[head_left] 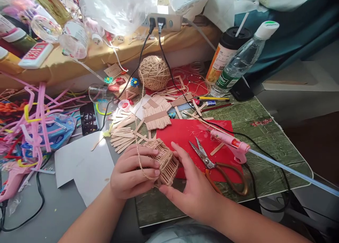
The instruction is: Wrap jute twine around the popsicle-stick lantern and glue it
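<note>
Between my two hands is a small craft piece of wooden sticks wound with twine (166,162), tilted above the front of the green board. My left hand (136,170) wraps its fingers over the left side of the piece. On the other side, my right hand (194,186) grips the right edge between thumb and fingers. A strand of twine (137,140) runs from my left fingers up to a ball of twine (154,72) at the back. Right of my hands, scissors (208,162) with brown handles lie partly spread on a red sheet (182,130).
A pink glue gun (233,144) with a long glue stick rests at the right, its black cord trailing. Loose craft sticks (123,139) lie beyond my hands. A water bottle (238,66) and a cup (219,56) stand at the back right. Pink pipe cleaners (41,119) heap at the left.
</note>
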Motion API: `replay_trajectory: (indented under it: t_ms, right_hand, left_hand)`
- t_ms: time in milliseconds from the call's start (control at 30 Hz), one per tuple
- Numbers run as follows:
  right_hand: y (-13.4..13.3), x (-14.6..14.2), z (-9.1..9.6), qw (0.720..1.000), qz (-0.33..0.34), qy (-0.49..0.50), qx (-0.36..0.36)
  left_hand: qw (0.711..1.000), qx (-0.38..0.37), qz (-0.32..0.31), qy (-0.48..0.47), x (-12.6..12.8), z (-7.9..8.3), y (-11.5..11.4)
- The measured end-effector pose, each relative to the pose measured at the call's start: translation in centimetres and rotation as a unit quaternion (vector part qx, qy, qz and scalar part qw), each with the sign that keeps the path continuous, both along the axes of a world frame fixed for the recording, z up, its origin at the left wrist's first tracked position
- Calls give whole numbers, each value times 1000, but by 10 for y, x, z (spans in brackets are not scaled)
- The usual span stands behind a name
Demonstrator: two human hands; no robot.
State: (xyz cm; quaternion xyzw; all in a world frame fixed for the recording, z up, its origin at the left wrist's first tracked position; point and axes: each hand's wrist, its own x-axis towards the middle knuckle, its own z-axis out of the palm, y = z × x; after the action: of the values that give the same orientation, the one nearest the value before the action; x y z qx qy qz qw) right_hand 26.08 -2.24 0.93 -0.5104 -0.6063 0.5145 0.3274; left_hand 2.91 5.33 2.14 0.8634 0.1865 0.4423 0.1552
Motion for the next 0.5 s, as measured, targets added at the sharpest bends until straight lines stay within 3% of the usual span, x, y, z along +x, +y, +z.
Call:
replay_trajectory:
  t_ms: [267, 500]
  right_hand:
    - [6, 3, 1, 996, 23, -27, 82]
    - [9, 5, 4, 995, 39, -11, 96]
  left_hand:
    - [1000, -15, 8, -14, -3, -5, -1]
    - [999, -20, 3, -25, 3, 0, -1]
